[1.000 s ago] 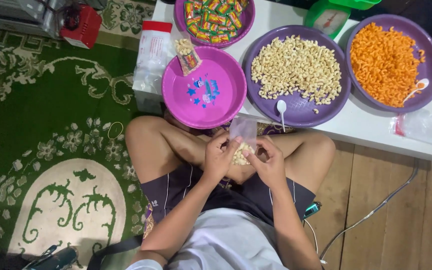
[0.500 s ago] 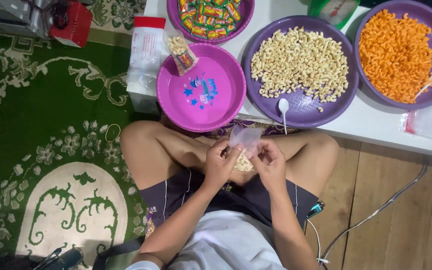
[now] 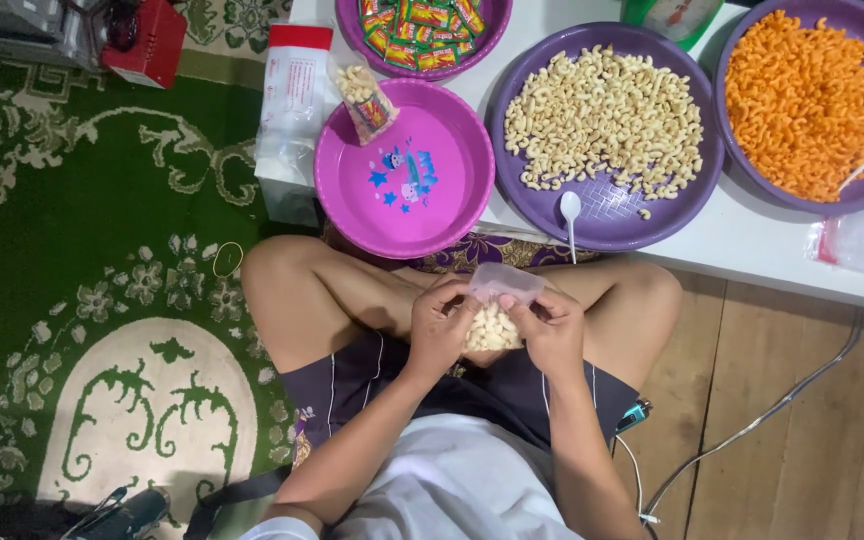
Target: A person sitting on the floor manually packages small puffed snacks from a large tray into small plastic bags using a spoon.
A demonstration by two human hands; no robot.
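From the head view, the small clear bag (image 3: 497, 310) of pale puffs had dropped closer to the lap than a second before. The left hand (image 3: 440, 328) and right hand (image 3: 555, 330) pinched its mouth, fingers clenched on the plastic, below the white worktop (image 3: 752, 245) and pink bowl (image 3: 404, 170).

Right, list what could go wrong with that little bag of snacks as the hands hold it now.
1. The small clear bag, part full of pale puffs, is pinched at its open top by the left hand and right hand; a slip could spill puffs onto the lap.
2. It hangs over the person's legs, not over the pink bowl, so spills may not be caught.
3. The white spoon juts over the purple bowl rim; a knee could knock it.
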